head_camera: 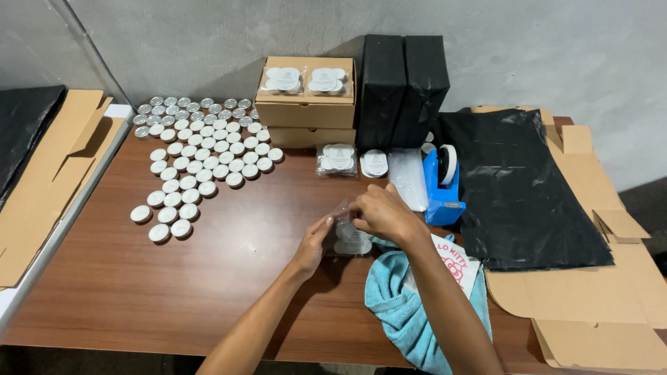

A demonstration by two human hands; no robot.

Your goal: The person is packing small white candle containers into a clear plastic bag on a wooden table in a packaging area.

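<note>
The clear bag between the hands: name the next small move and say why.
Probably press the mouth of the clear bag shut. Both hands, left hand and right hand, pinch its top edge, round tins already show inside, and finished sealed packs lie nearby.

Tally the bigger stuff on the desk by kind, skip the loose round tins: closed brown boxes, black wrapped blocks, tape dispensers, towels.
Closed brown boxes: 2, stacked
Black wrapped blocks: 2, upright side by side
Blue tape dispenser: 1
Teal towel: 1
Total: 6
Left hand and right hand both hold a clear bag of tins, not counted.
</note>
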